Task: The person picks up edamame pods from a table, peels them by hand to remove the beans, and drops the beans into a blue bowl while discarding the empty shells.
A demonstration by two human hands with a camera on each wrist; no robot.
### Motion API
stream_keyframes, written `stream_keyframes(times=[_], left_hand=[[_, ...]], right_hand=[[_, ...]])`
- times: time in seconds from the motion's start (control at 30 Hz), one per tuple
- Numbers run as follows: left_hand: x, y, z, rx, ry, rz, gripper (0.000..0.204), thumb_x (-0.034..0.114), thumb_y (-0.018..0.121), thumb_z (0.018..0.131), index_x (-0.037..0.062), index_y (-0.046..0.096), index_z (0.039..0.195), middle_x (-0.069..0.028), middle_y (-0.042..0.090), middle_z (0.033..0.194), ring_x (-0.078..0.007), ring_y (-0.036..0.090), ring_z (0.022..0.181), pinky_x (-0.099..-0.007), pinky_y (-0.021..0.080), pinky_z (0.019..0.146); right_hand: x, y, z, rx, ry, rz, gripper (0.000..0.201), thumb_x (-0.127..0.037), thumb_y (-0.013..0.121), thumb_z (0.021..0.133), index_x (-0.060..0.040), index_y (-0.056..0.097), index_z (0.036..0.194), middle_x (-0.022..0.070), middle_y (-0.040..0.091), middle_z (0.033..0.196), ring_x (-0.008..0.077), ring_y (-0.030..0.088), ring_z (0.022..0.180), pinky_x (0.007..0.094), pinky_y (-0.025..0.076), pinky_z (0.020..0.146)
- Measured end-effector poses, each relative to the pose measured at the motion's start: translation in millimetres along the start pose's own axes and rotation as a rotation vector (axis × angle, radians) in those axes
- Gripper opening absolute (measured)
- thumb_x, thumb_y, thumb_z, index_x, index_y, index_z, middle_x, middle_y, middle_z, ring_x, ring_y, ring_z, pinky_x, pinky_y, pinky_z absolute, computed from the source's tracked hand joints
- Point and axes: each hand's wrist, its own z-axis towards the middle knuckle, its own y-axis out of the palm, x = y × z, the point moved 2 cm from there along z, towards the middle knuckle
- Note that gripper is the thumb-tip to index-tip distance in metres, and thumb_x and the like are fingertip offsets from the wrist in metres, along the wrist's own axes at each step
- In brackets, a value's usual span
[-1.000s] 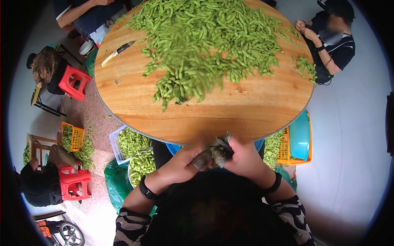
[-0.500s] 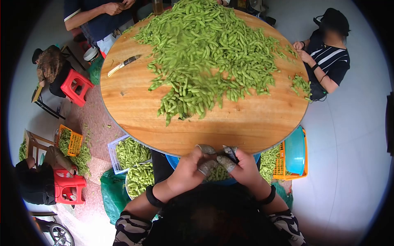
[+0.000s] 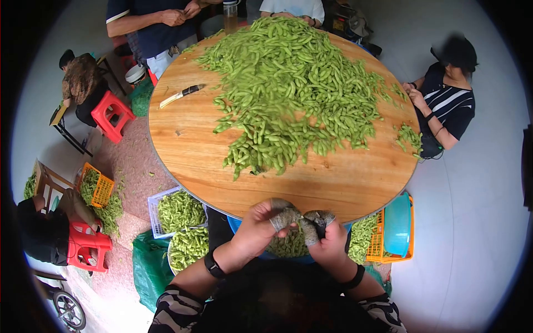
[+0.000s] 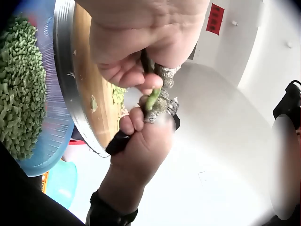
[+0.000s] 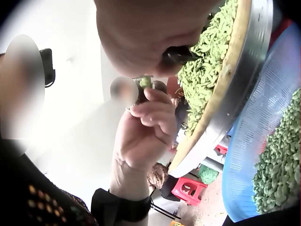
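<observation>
Nearest the camera, the person's left hand (image 3: pixel 256 227) and right hand (image 3: pixel 327 237) meet at the near edge of the round wooden table with a metal rim (image 3: pixel 355 183), fingertips wrapped in grey tape. Both hands pinch one small green edamame pod (image 4: pixel 152 99) between them: left thumb and taped finger curled onto its top end, right taped fingers curled onto its lower end, so both grips are closed tight on the pod, seen clearly in the left wrist view. A dark blade-like piece sits in the right hand, too hidden to tell what it is. Right below the hands, under the table edge, a blue plastic mesh basket (image 5: pixel 256 141) holds shelled or cut green pods. Near left on the floor: a white plastic crate of green pods (image 3: pixel 179 211), a round basin of pods just beside it, and an orange crate further left. Near right: an orange crate with a teal lid (image 3: pixel 397 225). On the table, mid to far, a big heap of green edamame pods (image 3: pixel 294 83) covers most of the top. Far left on the table lies a knife with a dark handle (image 3: pixel 182 95), apart from the heap. Other people sit around the far and right sides.
</observation>
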Motion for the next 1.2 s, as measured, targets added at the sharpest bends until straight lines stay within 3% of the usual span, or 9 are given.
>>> stream_keyframes(times=[0.33,0.4,0.47,0.53,0.67,0.8,0.9,1.13,1.2], left_hand=[[-19.0,10.5,-5.2,-0.007,0.228,0.174,0.028,-0.006,0.054,0.090,0.0016,0.059,0.116,-0.0002,0.063,0.099,-0.0134,0.059,0.098,-0.0278,0.047,0.089],[-18.5,9.1,-5.3,-0.117,0.360,0.442,0.034,-0.015,0.049,0.085,0.0007,0.059,0.113,-0.0042,0.061,0.110,-0.0149,0.058,0.100,-0.0276,0.047,0.088],[-18.3,6.2,-6.1,-0.117,0.343,0.531,0.031,-0.013,0.049,0.087,0.0007,0.059,0.113,-0.0046,0.061,0.110,-0.0144,0.057,0.103,-0.0270,0.048,0.087],[-16.0,3.6,-3.2,-0.051,0.201,0.263,0.027,-0.009,0.051,0.089,0.0004,0.060,0.113,-0.0045,0.062,0.109,-0.0128,0.058,0.099,-0.0264,0.049,0.082],[-4.4,-0.2,-8.6,0.052,0.084,0.402,0.028,-0.005,0.055,0.090,0.0006,0.059,0.117,-0.0021,0.065,0.102,-0.0091,0.056,0.094,-0.0257,0.048,0.083],[-11.6,-5.0,-19.8,0.024,0.326,1.050,0.054,-0.002,0.065,0.084,0.0052,0.047,0.134,-0.0074,0.068,0.102,-0.0109,0.064,0.087,-0.0246,0.052,0.072],[-9.4,-9.2,-38.3,-0.147,0.127,1.137,0.066,0.002,0.069,0.082,0.0063,0.038,0.140,-0.0098,0.069,0.100,-0.0125,0.065,0.086,-0.0269,0.053,0.071],[-16.0,-22.5,-48.1,-0.363,-0.186,0.779,0.059,0.000,0.061,0.088,0.0058,0.037,0.141,-0.0101,0.068,0.104,-0.0156,0.065,0.089,-0.0285,0.052,0.078],[-18.4,-23.3,-44.2,-0.335,-0.170,0.611,0.027,-0.002,0.058,0.089,0.0002,0.053,0.115,-0.0108,0.068,0.099,-0.0160,0.067,0.090,-0.0289,0.053,0.074]], right_hand=[[16.4,8.5,-19.1,0.006,0.183,0.156,0.024,-0.009,0.068,0.081,-0.0026,0.056,0.101,0.0138,0.064,0.079,0.0265,0.065,0.068,0.0332,0.051,0.062],[31.2,11.3,-29.4,-0.169,0.586,0.437,0.024,-0.009,0.066,0.082,-0.0022,0.055,0.102,0.0136,0.063,0.076,0.0238,0.063,0.065,0.0322,0.050,0.060],[28.4,10.7,-29.2,-0.135,0.613,0.448,0.021,-0.010,0.064,0.083,-0.0017,0.056,0.101,0.0135,0.063,0.075,0.0248,0.062,0.063,0.0322,0.049,0.060],[24.0,8.4,-17.7,-0.176,0.245,0.246,0.021,-0.009,0.064,0.083,-0.0012,0.057,0.100,0.0141,0.064,0.077,0.0257,0.063,0.066,0.0325,0.050,0.061],[7.4,-4.1,-4.9,-0.099,0.178,0.163,0.027,-0.013,0.068,0.082,-0.0004,0.060,0.104,0.0155,0.066,0.085,0.0271,0.066,0.074,0.0339,0.052,0.067],[9.0,-3.3,-6.3,-0.286,0.302,0.239,0.030,-0.017,0.070,0.083,-0.0009,0.060,0.107,0.0136,0.067,0.088,0.0221,0.066,0.080,0.0321,0.052,0.072],[11.8,-2.1,-14.5,-0.638,0.590,0.491,0.036,-0.022,0.071,0.084,-0.0021,0.060,0.112,0.0101,0.068,0.091,0.0125,0.063,0.088,0.0304,0.050,0.079],[13.6,0.5,-26.0,-0.713,0.484,0.360,0.036,-0.028,0.073,0.082,-0.0046,0.063,0.107,0.0120,0.068,0.090,0.0185,0.066,0.084,0.0330,0.051,0.075],[12.2,-1.4,-20.7,-0.697,0.367,0.252,0.038,-0.028,0.074,0.080,-0.0032,0.062,0.106,0.0131,0.068,0.088,0.0211,0.068,0.081,0.0325,0.052,0.072]])
